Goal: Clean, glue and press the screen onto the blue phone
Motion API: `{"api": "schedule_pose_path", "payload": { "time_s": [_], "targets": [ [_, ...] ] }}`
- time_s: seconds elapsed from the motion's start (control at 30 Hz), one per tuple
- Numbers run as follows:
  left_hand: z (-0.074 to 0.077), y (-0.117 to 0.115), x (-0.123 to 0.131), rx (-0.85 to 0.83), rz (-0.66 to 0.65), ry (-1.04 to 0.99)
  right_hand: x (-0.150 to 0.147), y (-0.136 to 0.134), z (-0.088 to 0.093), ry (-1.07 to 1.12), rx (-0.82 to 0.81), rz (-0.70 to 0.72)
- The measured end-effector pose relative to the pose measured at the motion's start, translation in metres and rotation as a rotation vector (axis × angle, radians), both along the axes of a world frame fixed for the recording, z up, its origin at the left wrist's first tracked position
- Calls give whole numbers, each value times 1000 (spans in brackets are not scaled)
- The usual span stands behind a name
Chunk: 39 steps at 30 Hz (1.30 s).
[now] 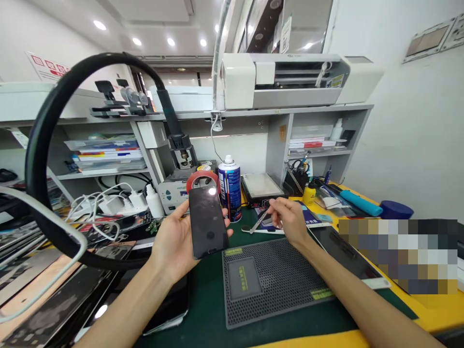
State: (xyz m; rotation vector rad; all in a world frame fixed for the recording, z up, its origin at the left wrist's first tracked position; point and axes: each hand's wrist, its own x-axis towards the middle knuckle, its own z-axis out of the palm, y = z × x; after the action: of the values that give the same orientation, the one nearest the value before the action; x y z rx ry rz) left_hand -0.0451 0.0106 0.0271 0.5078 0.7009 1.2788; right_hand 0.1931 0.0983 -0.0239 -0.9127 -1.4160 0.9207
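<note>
A black smartphone (208,222) lies tilted in my left hand (177,244), screen up, with the fingertips wrapped round its right edge. Light reflects near the top of its dark screen. To the right, my right hand (288,217) pinches a thin metal tool (259,222), which points down and left toward the green mat. The tip of the tool is close to a slim white item with a dark rounded end (247,228). Below both hands lies a grey perforated pad (279,280).
A blue spray can (229,188) stands behind the phone, beside a red tape roll (197,180). A thick black hose (34,159) arches at the left. Cables and flat device parts crowd the left side. A white-framed screen (348,253) lies under my right forearm.
</note>
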Motion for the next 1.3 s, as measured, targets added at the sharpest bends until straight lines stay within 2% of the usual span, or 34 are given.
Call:
{"api": "schedule_pose_path", "payload": {
  "time_s": [0.13,0.3,0.53,0.73,0.87,1.0,1.3],
  "targets": [
    [2,-1,0,40,95,61,6,10,-5,-257,89,-140],
    [-4,-4,12,-11,118,110,17,23,-12,-595,178,-261],
    [-18,-7,25,-101,45,81,20,19,-26,-1069,381,-30],
    [-21,-10,30,-106,-13,57,16,15,-20,-1252,466,-10],
    [-20,-14,35,-118,-42,87,14,9,-13,-1264,490,-10],
    [-21,-18,37,-117,-65,114,12,4,-13,-1160,481,-55],
    [-23,-17,37,-145,-51,106,9,11,-11,-509,374,-338]
  ]
}}
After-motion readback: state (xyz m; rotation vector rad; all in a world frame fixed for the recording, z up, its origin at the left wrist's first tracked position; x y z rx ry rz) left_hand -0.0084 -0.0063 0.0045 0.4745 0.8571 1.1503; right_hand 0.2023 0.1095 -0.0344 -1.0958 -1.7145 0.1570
